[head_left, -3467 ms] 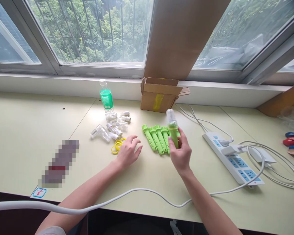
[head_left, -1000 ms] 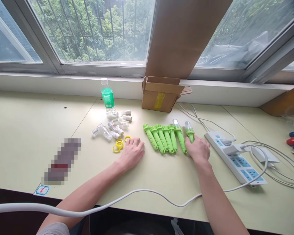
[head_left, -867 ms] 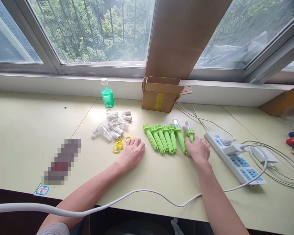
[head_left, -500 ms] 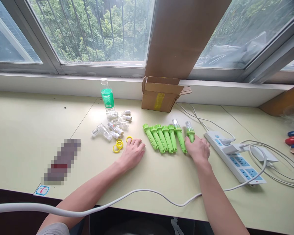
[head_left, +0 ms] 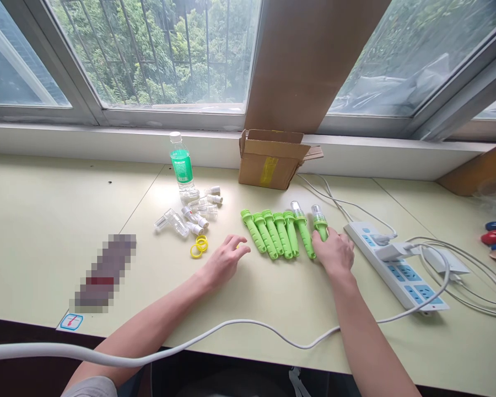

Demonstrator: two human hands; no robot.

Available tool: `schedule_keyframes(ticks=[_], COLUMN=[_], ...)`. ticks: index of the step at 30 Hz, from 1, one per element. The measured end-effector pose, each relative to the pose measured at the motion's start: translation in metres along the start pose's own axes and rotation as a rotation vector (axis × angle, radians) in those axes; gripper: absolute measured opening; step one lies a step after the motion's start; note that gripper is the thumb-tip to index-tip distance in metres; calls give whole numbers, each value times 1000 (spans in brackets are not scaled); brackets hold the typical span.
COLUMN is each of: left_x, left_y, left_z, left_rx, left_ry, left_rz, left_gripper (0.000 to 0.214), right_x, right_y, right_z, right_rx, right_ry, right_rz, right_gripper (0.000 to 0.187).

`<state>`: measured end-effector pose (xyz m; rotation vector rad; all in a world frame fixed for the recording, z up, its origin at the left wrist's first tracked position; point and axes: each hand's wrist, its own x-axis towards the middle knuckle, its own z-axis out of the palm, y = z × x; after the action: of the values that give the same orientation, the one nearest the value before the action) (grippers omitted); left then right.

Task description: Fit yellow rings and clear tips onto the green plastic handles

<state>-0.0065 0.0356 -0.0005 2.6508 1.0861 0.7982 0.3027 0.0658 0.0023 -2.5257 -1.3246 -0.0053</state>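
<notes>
My left hand (head_left: 222, 263) is just above the table, left of the green handles, fingers curled. A bit of yellow ring (head_left: 238, 247) shows between its thumb and fingers; the rest is hidden. My right hand (head_left: 334, 251) is wrapped round a green handle with a clear ribbed cap (head_left: 319, 220), whose lower end is covered by the fingers. Beside it lies another capped green handle (head_left: 301, 229). Several uncapped green handles (head_left: 269, 234) with threaded tops lie in a row between my hands. Other yellow rings (head_left: 196, 252) rest on the table, left of my left hand.
Clear caps and white-ended pieces (head_left: 192, 212) lie near a green-labelled bottle (head_left: 182, 165). An open cardboard box (head_left: 268, 165) stands at the back. To the right is a power strip (head_left: 392, 270) with plugs. A white cable (head_left: 248, 322) crosses the front.
My left hand has picked up the single yellow ring that lay by its fingertips and turned slightly, thumb now showing. My right hand stays on the capped green handle, which has shifted very slightly.
</notes>
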Motion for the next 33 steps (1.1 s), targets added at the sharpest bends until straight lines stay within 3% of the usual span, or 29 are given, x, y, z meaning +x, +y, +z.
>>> schedule_keyframes(ticks=[4, 10, 12, 17, 27, 33], left_x=[1, 1, 1, 2, 2, 3], left_y=[-1, 0, 0, -2, -4, 0], left_z=[0, 1, 1, 1, 0, 0], left_rx=[30, 94, 108, 155, 138, 119], left_ry=[14, -53, -55, -39, -58, 13], left_rz=[-5, -35, -52, -124, -139, -99], left_gripper=[39, 27, 27, 25, 34, 39], right_x=[-2, -12, -18, -37, -95, -106], right_y=[-3, -13, -19, -35, -72, -80], right_z=[-1, -4, -6, -9, 1, 7], right_rx=[16, 131, 172, 225, 199, 103], right_ry=[27, 340, 375, 320, 161, 150], right_rz=[2, -158, -241, -402, -956, -1001], right_gripper=[53, 45, 44, 42, 36, 37])
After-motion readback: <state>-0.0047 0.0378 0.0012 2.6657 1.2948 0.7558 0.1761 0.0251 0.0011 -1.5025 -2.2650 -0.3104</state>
